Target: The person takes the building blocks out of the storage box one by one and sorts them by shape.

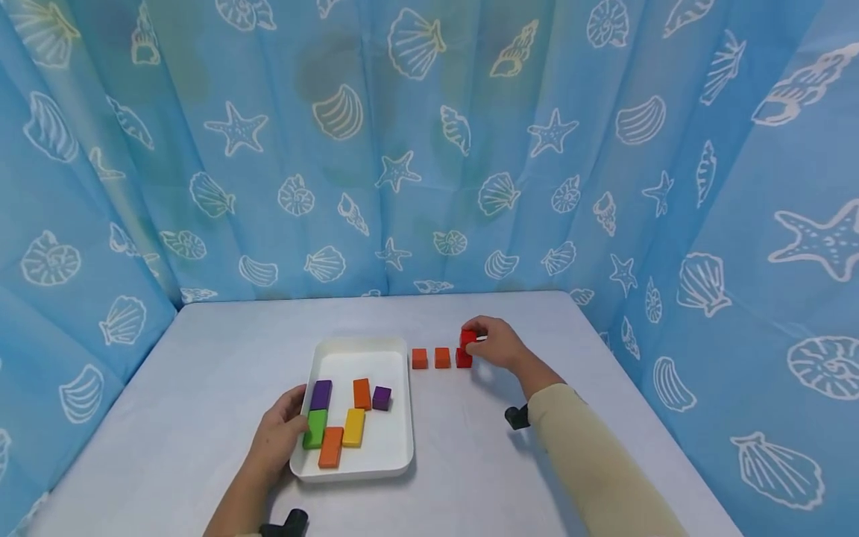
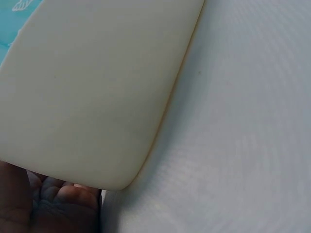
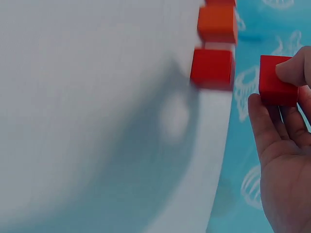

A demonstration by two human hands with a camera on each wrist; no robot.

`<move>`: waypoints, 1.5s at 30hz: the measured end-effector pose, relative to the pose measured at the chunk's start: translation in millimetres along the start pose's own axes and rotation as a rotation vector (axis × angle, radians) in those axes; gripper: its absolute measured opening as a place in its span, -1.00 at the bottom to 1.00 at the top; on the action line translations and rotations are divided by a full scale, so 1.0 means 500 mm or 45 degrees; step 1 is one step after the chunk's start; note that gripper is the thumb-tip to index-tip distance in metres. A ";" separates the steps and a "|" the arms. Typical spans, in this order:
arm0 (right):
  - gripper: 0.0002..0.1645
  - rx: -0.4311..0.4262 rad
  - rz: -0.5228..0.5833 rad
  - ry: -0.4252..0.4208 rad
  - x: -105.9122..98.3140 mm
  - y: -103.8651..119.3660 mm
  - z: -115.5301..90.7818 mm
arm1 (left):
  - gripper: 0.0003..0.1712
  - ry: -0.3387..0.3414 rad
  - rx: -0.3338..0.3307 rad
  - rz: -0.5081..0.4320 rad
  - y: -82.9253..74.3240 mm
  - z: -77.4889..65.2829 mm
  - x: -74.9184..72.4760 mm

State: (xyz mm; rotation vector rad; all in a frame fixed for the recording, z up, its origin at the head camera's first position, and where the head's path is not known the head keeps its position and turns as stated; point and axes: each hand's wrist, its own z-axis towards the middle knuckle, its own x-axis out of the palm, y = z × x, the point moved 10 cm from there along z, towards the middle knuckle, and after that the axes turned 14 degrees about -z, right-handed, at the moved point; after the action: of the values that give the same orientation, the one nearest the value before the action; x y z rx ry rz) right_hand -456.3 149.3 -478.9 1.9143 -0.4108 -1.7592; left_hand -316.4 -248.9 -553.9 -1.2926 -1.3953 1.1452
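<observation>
My right hand (image 1: 498, 344) pinches a red cube (image 1: 468, 338) between thumb and fingers. In the right wrist view the held cube (image 3: 274, 80) is raised off the table, apart from the red cube (image 3: 212, 69) at the row's end. That row also has two orange cubes, the left one (image 1: 419, 359) close to the tray and the other (image 1: 442, 358) in the middle. At the left side of the white tray (image 1: 396, 462), my left hand (image 1: 274, 436) grips the rim. The left wrist view has the tray's outer wall (image 2: 97, 97) hiding most of the fingers.
Inside the tray lie a purple block (image 1: 321, 395), a green block (image 1: 315, 429), orange blocks (image 1: 362, 394) (image 1: 330, 447), a yellow block (image 1: 353, 428) and a purple cube (image 1: 381, 398). A white cloth covers the table (image 1: 201, 388); a blue shell-patterned curtain (image 1: 376, 149) surrounds it.
</observation>
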 end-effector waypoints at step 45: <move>0.32 -0.092 -0.234 -0.015 0.047 0.049 -0.008 | -0.13 0.017 0.027 -0.029 0.004 0.003 -0.008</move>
State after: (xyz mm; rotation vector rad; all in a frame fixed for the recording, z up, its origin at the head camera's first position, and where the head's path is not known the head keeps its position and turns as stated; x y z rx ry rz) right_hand -447.0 117.2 -484.9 1.9439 -0.1764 -1.8746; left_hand -317.4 -253.0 -556.3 -1.2648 -1.3812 1.1310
